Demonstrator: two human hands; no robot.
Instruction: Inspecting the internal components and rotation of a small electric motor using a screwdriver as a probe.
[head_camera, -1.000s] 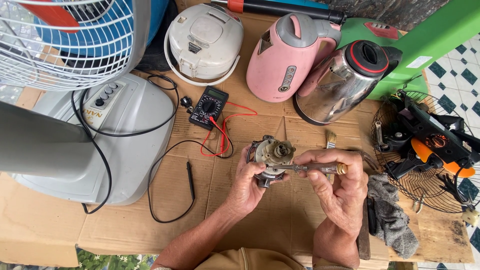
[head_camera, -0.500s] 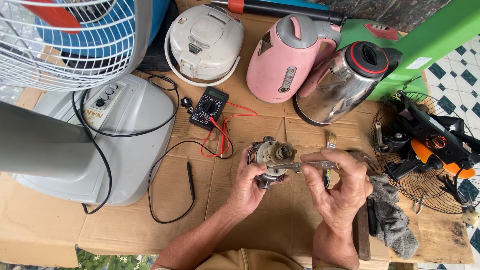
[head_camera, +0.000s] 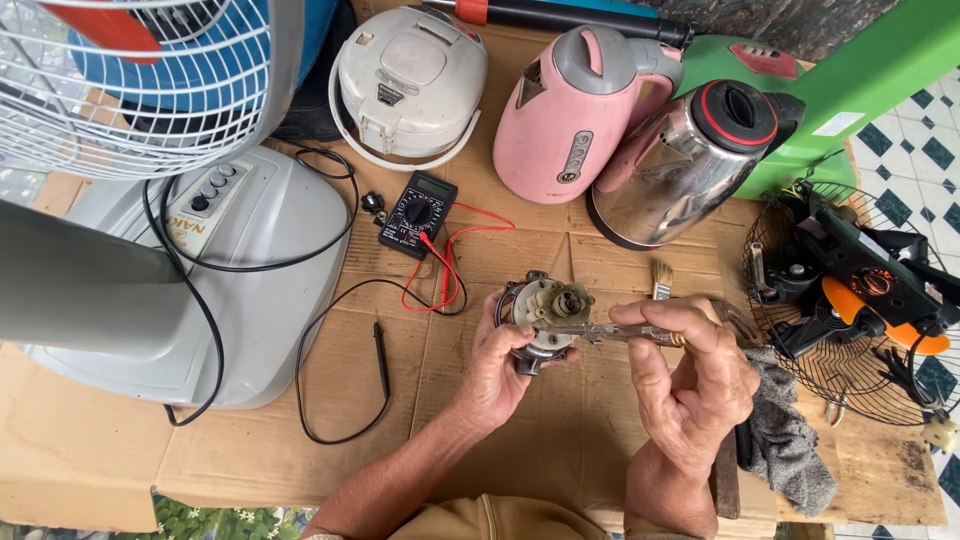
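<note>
Cardboard (head_camera: 300, 440) covered the bench where I worked. My left hand (head_camera: 497, 372) was curled about one small fan motor (head_camera: 545, 318), thumb and fingers wrapped round its body, holding it clear of the bench near the middle of the scene. My right hand (head_camera: 700, 378) pinched one clear-handled screwdriver (head_camera: 615, 334) between thumb and forefinger, the remaining fingers loosely folded; the shaft lay level with its tip against the motor's face.

Counted at the far side: two kettles, one pink (head_camera: 580, 100) and one steel with a red-ringed lid (head_camera: 685, 165), standing just beside each other, and one white rice cooker (head_camera: 405, 80) to their left. One black multimeter (head_camera: 418, 213) lay near the cooker, with one red lead (head_camera: 470, 255) and one black probe (head_camera: 380, 345) trailing toward me.

One grey fan base (head_camera: 250, 290) stood at the left under one white wire guard (head_camera: 130, 90). At the right lay one second wire guard (head_camera: 850, 330), one small brush (head_camera: 661, 280) and one grey rag (head_camera: 790, 440).
</note>
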